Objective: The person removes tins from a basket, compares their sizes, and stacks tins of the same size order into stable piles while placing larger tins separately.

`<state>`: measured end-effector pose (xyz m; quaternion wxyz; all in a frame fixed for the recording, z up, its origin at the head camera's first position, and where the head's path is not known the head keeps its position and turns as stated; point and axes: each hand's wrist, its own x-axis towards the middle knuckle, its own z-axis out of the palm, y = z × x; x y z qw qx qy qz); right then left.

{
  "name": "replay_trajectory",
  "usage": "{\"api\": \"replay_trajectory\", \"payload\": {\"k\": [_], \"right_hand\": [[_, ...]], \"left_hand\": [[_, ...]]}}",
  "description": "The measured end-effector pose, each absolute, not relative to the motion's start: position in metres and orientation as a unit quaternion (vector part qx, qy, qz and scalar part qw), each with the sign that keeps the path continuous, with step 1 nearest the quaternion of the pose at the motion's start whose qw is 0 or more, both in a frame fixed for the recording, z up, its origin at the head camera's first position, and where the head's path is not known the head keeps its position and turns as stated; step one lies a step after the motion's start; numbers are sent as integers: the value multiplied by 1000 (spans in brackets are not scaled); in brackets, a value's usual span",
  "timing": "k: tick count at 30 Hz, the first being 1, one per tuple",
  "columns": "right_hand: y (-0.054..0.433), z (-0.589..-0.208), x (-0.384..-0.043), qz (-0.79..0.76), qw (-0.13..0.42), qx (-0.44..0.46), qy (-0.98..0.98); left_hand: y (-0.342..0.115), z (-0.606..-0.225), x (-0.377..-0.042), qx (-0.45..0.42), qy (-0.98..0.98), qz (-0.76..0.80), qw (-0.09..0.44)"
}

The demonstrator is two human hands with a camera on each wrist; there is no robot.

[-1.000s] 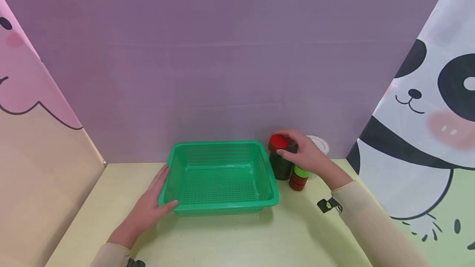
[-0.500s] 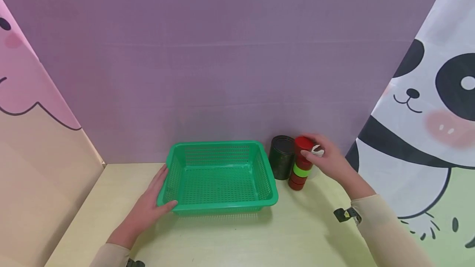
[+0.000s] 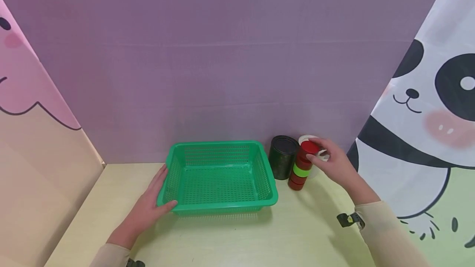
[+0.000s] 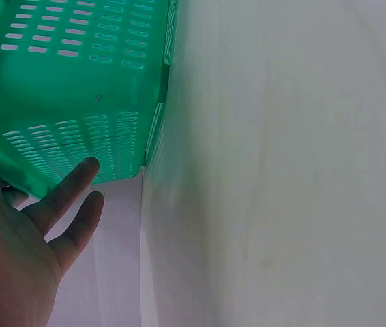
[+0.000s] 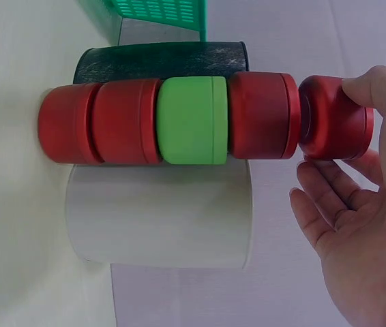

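Thumb and fingers of my right hand [image 3: 331, 162] pinch a small red tin [image 5: 335, 117]. It sits at the top of an upright stack of similar tins, slightly tilted, touching or almost touching the red tin [image 5: 261, 116] below. Under that come a green tin [image 5: 191, 121] and further red tins [image 5: 126, 121] down to the table. Beside the left end of a green plastic basket [image 3: 219, 207], my left hand [image 3: 148, 203] rests against its wall with fingers extended and thumb at the front rim. Part of that hand is hidden in the left wrist view.
A black canister [image 3: 283, 158] stands between the basket and the tin stack. Close behind the stack is a white canister [image 5: 159, 214], partly covered by the right hand in the head view. A purple backdrop [image 3: 222, 73] rises behind the table [image 3: 208, 242].
My right hand has carried the red tin rightward from in front of the black canister to above the stack, then slightly down and further right. The left hand and basket stay put.
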<state>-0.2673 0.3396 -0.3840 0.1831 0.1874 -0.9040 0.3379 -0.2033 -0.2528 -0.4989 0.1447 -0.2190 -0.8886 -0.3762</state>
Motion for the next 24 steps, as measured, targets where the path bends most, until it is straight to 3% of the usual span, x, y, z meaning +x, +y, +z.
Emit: {"api": "replay_trajectory", "payload": {"k": [17, 24], "right_hand": [[339, -387, -269, 352, 138, 166, -911], [345, -390, -262, 363, 154, 165, -904]], "left_hand": [[-254, -493, -202, -216, -893, -366, 146], [-255, -490, -204, -215, -898, -362, 127]]}}
